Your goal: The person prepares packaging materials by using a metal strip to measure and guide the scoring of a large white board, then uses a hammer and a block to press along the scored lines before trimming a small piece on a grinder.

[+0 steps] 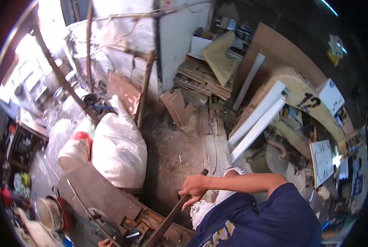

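Note:
My right hand (194, 188) is closed round the upper part of a dark wooden bar (167, 222), which slants down to the lower edge. At the bottom edge only a bit of my left hand (106, 242) shows, its fingers closed at the lower end of a thin pale rod (82, 200). The rod leans over a round grey disc (96, 226) beside a brown board (93, 185). Between disc and bar, a wooden tray-like bench part (145, 222) holds small loose pieces. The bar's lower end is cut off by the frame.
A full white sack (120, 150) and a red-and-white bucket (75, 150) stand beyond the board. Another bucket (50, 214) is at lower left. White planks (258, 127) lean at right, near stacked boards (204, 78). Bare floor (167, 152) shows between sack and planks.

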`<action>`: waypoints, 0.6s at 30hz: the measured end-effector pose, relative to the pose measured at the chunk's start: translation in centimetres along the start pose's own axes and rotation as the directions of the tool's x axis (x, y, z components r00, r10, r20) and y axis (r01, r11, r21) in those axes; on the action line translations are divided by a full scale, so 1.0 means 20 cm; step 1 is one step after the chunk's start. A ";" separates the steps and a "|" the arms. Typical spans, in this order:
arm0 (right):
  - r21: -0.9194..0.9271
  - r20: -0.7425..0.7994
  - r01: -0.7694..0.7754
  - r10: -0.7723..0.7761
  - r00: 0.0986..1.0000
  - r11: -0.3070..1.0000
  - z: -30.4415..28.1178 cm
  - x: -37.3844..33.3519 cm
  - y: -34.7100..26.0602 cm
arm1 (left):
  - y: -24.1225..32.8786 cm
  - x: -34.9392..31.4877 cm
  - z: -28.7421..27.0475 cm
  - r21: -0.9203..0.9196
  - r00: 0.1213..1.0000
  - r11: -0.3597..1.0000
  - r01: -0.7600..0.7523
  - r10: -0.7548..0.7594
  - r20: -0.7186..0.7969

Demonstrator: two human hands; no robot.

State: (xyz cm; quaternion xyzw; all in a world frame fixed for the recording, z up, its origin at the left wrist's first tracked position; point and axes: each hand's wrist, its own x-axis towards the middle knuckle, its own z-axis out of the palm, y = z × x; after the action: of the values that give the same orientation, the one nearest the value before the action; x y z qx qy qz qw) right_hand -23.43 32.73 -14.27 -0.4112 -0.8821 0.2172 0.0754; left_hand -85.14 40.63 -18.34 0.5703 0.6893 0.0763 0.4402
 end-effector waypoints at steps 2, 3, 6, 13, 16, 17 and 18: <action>0.015 -0.023 -0.035 0.035 0.999 0.999 -0.05 -0.01 -0.04 | 0.24 -0.12 -0.11 0.166 0.973 0.977 -0.137 0.164 -0.163; 0.030 -0.023 -0.067 0.068 0.997 0.997 -0.06 -0.05 -0.05 | 0.48 -0.19 -0.08 0.139 0.932 0.969 -0.204 0.235 -0.274; 0.320 -0.369 -0.001 0.126 0.921 0.947 -0.10 -0.03 -0.05 | 0.97 -0.35 -0.17 0.353 0.771 0.921 -0.166 0.345 -0.535; 0.782 -0.615 0.266 0.631 0.472 0.563 -0.78 -0.37 -0.21 | 1.84 -0.52 0.33 0.181 0.566 0.546 -0.818 0.820 0.085; 0.789 -0.595 0.404 0.742 0.311 0.463 -0.89 -0.93 -0.21 | 2.23 -0.67 0.90 0.027 0.759 0.805 -0.593 0.547 0.353; 0.770 -0.597 0.445 0.763 0.248 0.458 -0.87 -1.12 -0.20 | 2.42 -0.80 1.10 0.065 0.304 0.313 -0.948 0.824 0.478; 0.745 -0.600 0.485 0.777 0.188 0.458 -0.85 -1.32 -0.20 | 2.45 -0.82 1.27 -0.050 0.612 0.744 -0.666 0.583 0.534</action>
State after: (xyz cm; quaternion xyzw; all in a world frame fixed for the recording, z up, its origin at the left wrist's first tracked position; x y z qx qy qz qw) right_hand -3.65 15.86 3.99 -0.4476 -0.3050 0.3247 0.7754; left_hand -32.81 33.05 4.70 0.8052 0.3050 0.0157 0.5082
